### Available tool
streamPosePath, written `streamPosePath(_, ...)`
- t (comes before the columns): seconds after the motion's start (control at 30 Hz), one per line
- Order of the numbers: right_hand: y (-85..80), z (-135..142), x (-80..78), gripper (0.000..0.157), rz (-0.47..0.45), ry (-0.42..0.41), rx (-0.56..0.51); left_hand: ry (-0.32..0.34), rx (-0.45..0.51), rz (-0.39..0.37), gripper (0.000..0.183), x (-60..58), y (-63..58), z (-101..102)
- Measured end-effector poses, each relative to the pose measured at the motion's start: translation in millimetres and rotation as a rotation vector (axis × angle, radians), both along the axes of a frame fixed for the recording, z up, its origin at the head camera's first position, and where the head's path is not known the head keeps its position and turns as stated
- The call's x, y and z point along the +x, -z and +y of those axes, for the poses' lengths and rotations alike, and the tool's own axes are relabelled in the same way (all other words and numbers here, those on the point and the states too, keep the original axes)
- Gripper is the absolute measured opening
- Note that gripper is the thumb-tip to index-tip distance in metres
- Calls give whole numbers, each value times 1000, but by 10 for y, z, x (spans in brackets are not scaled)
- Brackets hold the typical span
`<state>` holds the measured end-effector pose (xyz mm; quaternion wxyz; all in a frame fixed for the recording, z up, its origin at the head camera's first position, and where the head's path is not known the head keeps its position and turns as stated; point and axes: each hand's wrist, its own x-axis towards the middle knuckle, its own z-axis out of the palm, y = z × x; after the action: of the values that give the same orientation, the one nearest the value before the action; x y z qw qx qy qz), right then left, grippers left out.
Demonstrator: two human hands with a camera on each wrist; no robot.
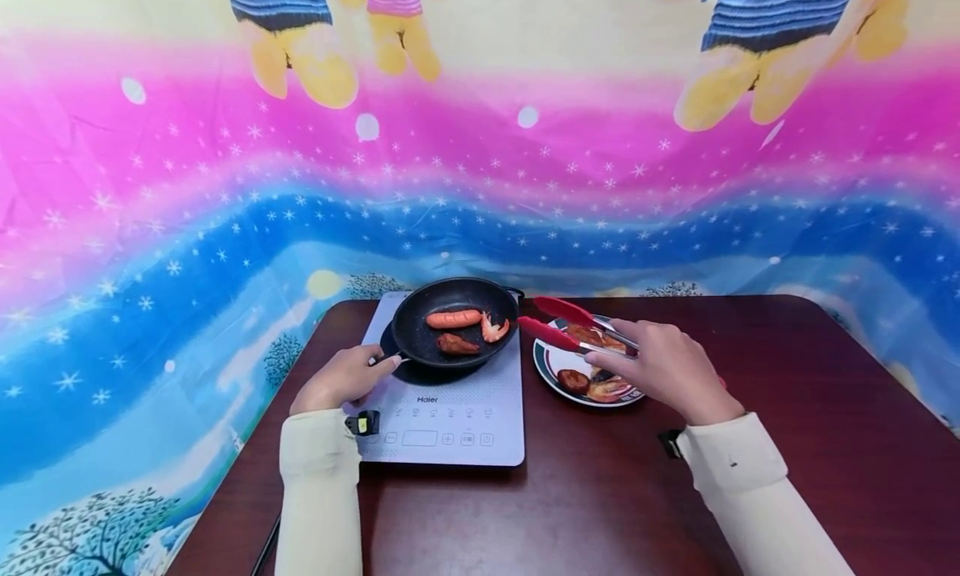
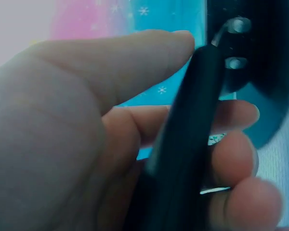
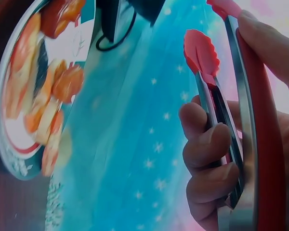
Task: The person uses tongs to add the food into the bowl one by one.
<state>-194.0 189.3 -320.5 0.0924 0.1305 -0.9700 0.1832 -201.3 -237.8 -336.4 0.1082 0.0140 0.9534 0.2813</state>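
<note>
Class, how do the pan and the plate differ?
The pan is black inside; the plate is white with a dark band near its rim. The left hand holds the pan by its handle, over the cooktop; the plate rests on the table. Both are round and hold food.

Pan [image 2: 269, 48] cropped in left wrist view, tongs [image 3: 269, 159] cropped, plated food [image 3: 67, 84] blurred in right wrist view
</note>
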Motion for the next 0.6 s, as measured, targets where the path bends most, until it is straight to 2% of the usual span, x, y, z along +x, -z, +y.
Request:
streamPosePath(0.13, 65, 162, 31, 98, 24, 4, -18, -1, 3, 4, 40, -14, -14, 14)
streamPosePath(0.23, 114, 244, 40, 97, 26, 9, -27, 1, -3, 3, 40, -18, -11, 16)
streamPosePath(0.6, 155, 476, 13, 93, -47, 40, -63, 16, -11, -16, 43, -91, 38, 48)
